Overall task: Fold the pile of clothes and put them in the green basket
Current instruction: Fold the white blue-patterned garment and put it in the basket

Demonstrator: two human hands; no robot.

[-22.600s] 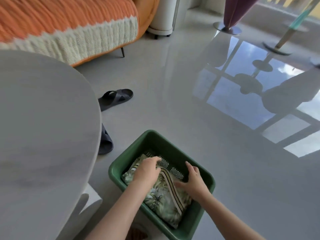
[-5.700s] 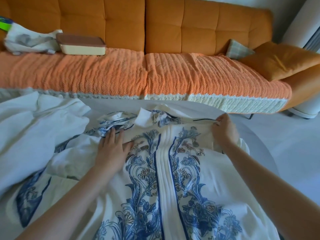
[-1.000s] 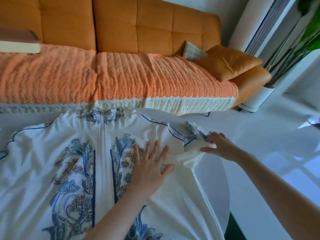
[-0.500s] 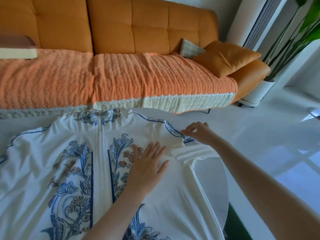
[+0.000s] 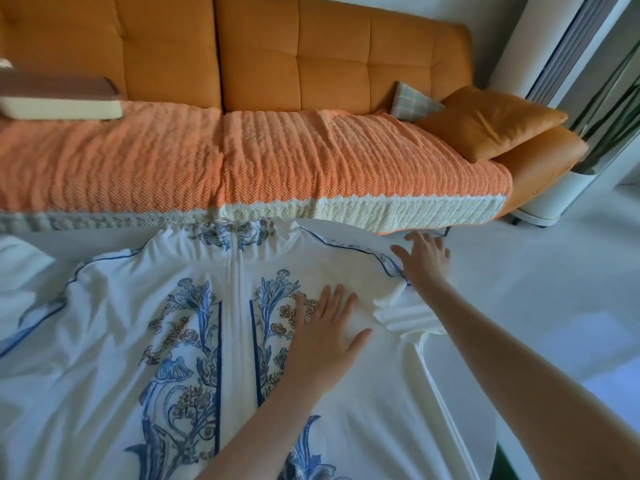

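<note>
A white garment with blue floral print (image 5: 145, 341) lies spread flat on the round white table (image 5: 460, 410), its neck toward the sofa. My left hand (image 5: 323, 336) presses flat on the cloth right of the centre placket, fingers straight. My right hand (image 5: 424, 259) lies open on the garment's right shoulder edge with fingers spread, just above a bunched sleeve (image 5: 405, 311). A sliver of the green basket (image 5: 498, 460) shows at the table's lower right edge.
An orange sofa (image 5: 311, 64) with a knitted orange cover (image 5: 277, 161) runs behind the table. On it are a cushion (image 5: 491, 123) and a brown-lidded box (image 5: 59, 97). More white cloth (image 5: 17, 268) lies at the left. Glossy floor (image 5: 554, 289) extends right.
My right hand let go of the sleeve edge it pinched and now lies open on the shoulder. The left hand has stayed pressed flat. The view shifted slightly left.
</note>
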